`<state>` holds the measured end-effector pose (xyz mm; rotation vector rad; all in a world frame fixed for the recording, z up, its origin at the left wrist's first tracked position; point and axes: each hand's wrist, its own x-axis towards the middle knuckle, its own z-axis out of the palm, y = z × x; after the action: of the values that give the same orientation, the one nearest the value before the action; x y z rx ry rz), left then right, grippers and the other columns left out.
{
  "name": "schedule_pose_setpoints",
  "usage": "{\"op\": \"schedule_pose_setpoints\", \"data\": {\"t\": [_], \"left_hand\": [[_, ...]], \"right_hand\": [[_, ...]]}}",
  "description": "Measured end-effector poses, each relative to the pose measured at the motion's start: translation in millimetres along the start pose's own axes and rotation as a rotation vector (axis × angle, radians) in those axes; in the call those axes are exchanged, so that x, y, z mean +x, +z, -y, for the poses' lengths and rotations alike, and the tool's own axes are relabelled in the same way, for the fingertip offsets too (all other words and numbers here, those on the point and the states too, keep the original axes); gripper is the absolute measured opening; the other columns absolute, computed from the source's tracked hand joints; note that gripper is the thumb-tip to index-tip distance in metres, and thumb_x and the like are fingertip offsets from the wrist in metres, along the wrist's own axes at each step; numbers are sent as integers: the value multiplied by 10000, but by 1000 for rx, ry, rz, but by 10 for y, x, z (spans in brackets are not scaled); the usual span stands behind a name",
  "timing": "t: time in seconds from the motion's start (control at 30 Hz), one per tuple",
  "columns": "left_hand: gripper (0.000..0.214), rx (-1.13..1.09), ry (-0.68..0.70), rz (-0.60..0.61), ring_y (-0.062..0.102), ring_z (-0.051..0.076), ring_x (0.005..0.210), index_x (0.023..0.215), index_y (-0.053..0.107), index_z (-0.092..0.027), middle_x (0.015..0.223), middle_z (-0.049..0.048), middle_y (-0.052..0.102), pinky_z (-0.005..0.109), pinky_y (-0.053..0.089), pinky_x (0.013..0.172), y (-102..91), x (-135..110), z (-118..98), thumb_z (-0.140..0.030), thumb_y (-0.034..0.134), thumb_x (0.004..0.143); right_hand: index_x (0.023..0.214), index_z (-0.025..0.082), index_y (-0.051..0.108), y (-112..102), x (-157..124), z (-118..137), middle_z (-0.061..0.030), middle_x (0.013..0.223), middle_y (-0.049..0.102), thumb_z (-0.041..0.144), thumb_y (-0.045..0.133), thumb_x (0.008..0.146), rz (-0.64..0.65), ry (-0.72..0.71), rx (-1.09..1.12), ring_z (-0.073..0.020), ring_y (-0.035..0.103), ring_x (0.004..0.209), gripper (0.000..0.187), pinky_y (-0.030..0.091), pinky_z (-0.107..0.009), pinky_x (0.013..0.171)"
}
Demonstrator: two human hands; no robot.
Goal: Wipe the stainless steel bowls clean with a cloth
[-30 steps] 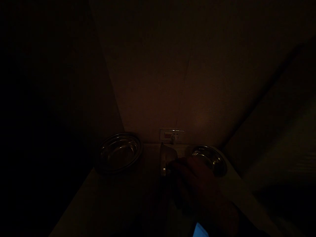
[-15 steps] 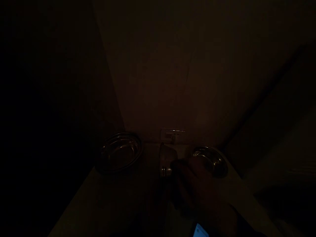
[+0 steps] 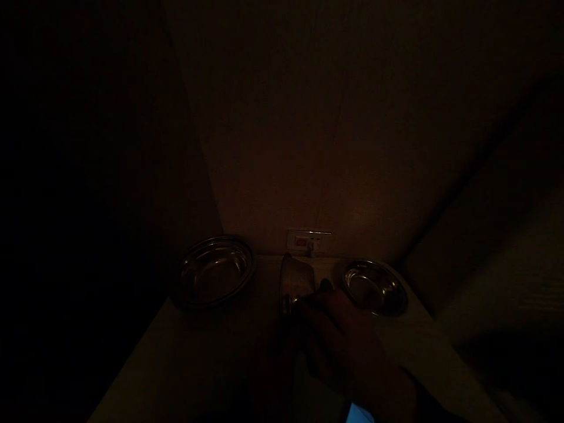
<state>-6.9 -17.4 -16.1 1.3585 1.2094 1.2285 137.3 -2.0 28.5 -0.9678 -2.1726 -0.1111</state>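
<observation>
The scene is very dark. My right hand (image 3: 341,338) reaches forward over a pale counter (image 3: 176,352) and its fingers are closed on a small steel bowl (image 3: 294,282) that is tipped on its side in the middle. A wide steel plate (image 3: 214,273) leans at the back left. Another steel bowl (image 3: 374,288) sits just right of the hand. My left hand is not visible.
A wall socket plate (image 3: 308,241) is on the wall behind the tipped bowl. Walls close in on the left, back and right of the counter corner. A blue glow (image 3: 359,414) shows at my wrist near the bottom edge.
My right hand has shifted slightly left and forward with the tipped bowl. The plate and the right bowl have stayed put.
</observation>
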Motion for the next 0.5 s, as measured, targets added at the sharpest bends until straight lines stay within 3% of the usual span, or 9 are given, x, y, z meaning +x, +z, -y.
{"op": "schedule_pose_setpoints", "data": {"t": [0.17, 0.37, 0.5], "left_hand": [[268, 7, -5, 10, 612, 156, 863, 1041, 598, -157, 1039, 57, 624, 335, 527, 749, 5, -5, 8, -355, 508, 883], [278, 16, -10, 21, 609, 161, 886, 1076, 582, -160, 1065, 66, 614, 347, 525, 760, 8, -16, 22, -345, 515, 881], [282, 22, -3, 25, 602, 172, 914, 1088, 580, -165, 1095, 68, 603, 358, 521, 780, 21, -33, 22, -344, 515, 880]], "right_hand": [[1091, 151, 541, -17, 43, -94, -91, 961, 576, 140, 440, 905, -48, 215, 90, -182, 561, 851, 212, 505, -321, 710], [1158, 154, 523, -56, 15, -26, -105, 1018, 577, 142, 471, 874, 24, 43, 25, -216, 548, 870, 290, 501, -351, 677], [1074, 155, 553, -72, 59, -102, -85, 947, 576, 138, 453, 894, -51, 174, 76, -186, 556, 845, 207, 502, -326, 707]]}}
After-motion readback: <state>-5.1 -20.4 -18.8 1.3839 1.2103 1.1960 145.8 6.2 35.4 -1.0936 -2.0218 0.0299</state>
